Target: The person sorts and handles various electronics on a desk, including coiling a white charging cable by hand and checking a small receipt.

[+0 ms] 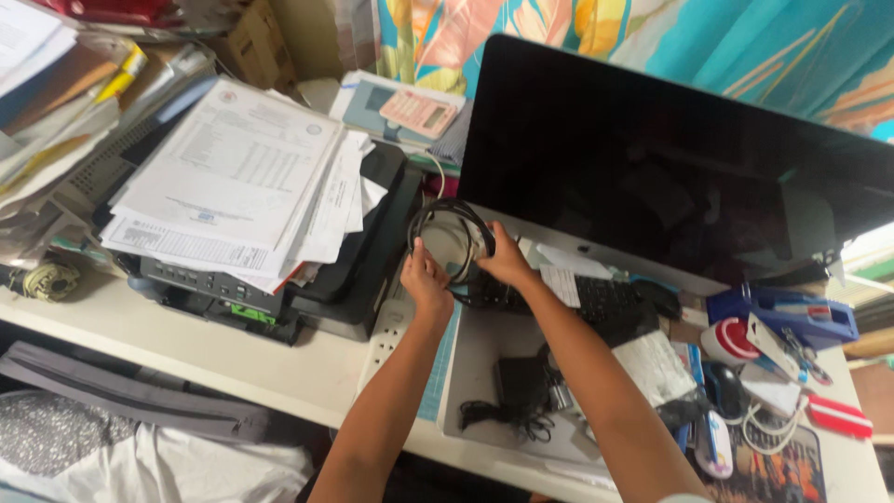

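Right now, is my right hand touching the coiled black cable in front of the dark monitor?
Touching. The head view shows the right hand gripping the coiled black cable along its right side.

monitor screen (670, 177): large, black, dark, right | calculator (418, 113): pink, small display, upper centre

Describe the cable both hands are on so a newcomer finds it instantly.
Start at the big dark monitor on the white desk. Just off its lower left corner, between it and the black printer stacked with papers, the left hand and right hand hold a black cable. It is the only cable coiled into a loop and lifted.
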